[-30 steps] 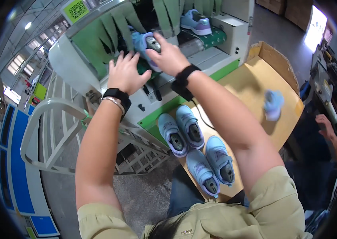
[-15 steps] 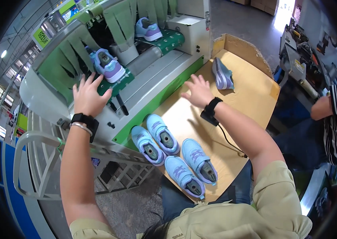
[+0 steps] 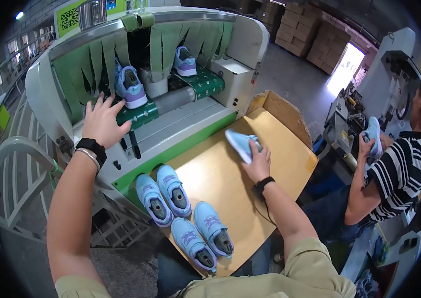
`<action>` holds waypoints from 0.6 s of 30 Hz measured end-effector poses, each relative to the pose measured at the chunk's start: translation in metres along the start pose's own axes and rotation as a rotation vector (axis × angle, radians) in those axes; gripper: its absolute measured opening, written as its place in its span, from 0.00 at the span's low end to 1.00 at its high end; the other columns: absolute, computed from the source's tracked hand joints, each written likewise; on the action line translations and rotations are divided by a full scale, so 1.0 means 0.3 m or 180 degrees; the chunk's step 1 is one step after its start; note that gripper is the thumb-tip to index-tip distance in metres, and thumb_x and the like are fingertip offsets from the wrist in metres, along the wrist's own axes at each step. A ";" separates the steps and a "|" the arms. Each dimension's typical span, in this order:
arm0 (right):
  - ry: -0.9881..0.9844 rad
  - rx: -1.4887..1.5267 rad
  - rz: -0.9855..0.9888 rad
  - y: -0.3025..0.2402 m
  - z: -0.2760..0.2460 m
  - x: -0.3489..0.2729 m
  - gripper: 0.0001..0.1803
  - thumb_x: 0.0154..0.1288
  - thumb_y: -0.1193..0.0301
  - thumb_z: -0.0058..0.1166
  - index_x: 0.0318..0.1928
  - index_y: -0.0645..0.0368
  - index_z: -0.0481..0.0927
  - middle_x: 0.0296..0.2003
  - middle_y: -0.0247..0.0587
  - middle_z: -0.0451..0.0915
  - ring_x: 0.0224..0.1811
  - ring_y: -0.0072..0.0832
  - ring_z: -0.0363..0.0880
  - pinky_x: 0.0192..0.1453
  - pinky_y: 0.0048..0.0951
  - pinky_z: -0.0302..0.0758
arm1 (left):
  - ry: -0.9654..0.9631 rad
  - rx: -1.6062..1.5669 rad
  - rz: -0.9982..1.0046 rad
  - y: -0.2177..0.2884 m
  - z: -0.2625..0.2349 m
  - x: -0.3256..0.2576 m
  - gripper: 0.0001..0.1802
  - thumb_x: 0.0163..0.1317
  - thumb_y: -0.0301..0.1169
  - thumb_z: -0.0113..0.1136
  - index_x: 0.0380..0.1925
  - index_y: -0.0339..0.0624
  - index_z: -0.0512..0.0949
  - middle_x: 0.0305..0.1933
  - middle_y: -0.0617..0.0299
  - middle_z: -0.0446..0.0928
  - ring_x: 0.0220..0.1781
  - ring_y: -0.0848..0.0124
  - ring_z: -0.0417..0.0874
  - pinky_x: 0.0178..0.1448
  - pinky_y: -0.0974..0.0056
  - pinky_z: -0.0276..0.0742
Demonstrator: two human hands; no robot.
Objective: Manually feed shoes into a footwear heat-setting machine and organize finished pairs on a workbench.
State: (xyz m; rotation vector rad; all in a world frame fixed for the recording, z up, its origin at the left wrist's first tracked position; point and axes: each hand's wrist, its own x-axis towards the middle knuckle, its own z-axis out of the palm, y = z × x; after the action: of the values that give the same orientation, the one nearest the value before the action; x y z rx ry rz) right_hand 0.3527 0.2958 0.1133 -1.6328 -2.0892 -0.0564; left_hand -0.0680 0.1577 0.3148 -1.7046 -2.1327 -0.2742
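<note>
My right hand (image 3: 258, 162) grips a light-blue shoe (image 3: 239, 142), tilted on its side just above the tan board (image 3: 265, 129); the shoe is slightly blurred. Fingers spread, my left hand (image 3: 104, 120) hovers beside a blue and purple shoe (image 3: 132, 90) at the mouth of the machine, on the end of the green belt (image 3: 141, 115). Whether those fingertips touch the shoe I cannot tell. Two pairs of light-blue strap shoes (image 3: 173, 191) stand on the board's near left part, toes away from me. Another shoe (image 3: 185, 62) sits on the farther green belt (image 3: 209, 82).
Green strip curtains (image 3: 106, 59) hang in the machine's openings. A torn cardboard edge (image 3: 290, 116) borders the board's far right. On the right, a person in a striped shirt (image 3: 399, 164) holds a shoe (image 3: 372, 136). A white metal rail (image 3: 16, 149) curves at my left.
My right hand has taken hold of the shoe that lay at the board's far side and brought it closer. My view has turned rightward. My left hand remains near the belt shoe.
</note>
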 end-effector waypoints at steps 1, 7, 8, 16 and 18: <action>-0.0056 0.0048 -0.0346 -0.047 -0.054 -0.049 0.52 0.45 0.62 0.73 0.72 0.47 0.60 0.60 0.57 0.62 0.62 0.56 0.63 0.67 0.50 0.65 | -0.0003 -0.0002 0.0004 -0.001 0.001 -0.006 0.32 0.55 0.47 0.63 0.60 0.50 0.77 0.70 0.50 0.68 0.76 0.50 0.60 0.76 0.39 0.52; -0.0774 0.1768 -0.0661 -0.168 -0.098 -0.229 0.48 0.50 0.59 0.75 0.68 0.60 0.65 0.56 0.54 0.70 0.60 0.50 0.69 0.67 0.42 0.68 | -0.0014 0.0083 0.0019 0.014 0.009 -0.013 0.33 0.54 0.49 0.63 0.61 0.51 0.77 0.71 0.51 0.67 0.77 0.51 0.59 0.76 0.40 0.51; -0.0618 0.1531 -0.0889 -0.168 -0.076 -0.233 0.45 0.50 0.60 0.74 0.67 0.61 0.67 0.55 0.54 0.71 0.60 0.50 0.69 0.67 0.43 0.68 | 0.0041 0.0069 0.0040 0.013 0.024 -0.005 0.33 0.54 0.49 0.62 0.61 0.51 0.77 0.70 0.51 0.68 0.77 0.51 0.59 0.76 0.40 0.50; -0.0875 0.2066 -0.0324 -0.111 0.000 -0.124 0.41 0.56 0.66 0.67 0.67 0.66 0.64 0.58 0.57 0.75 0.62 0.44 0.74 0.68 0.37 0.68 | 0.0178 0.0465 0.0084 -0.011 0.051 0.048 0.34 0.58 0.54 0.56 0.64 0.54 0.74 0.71 0.55 0.68 0.76 0.54 0.60 0.76 0.41 0.52; -0.1262 0.2583 0.0379 -0.034 0.036 -0.084 0.41 0.58 0.62 0.66 0.68 0.65 0.64 0.58 0.54 0.76 0.60 0.40 0.76 0.65 0.35 0.71 | 0.0156 0.0643 0.0041 0.008 0.057 0.056 0.33 0.59 0.53 0.55 0.65 0.56 0.74 0.71 0.56 0.68 0.76 0.54 0.60 0.76 0.41 0.52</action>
State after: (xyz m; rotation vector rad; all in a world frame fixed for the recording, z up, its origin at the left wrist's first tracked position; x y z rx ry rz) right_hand 0.3437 0.2735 0.0965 -1.2948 -1.8691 1.0829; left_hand -0.0719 0.1799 0.3062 -1.5797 -2.0378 -0.0920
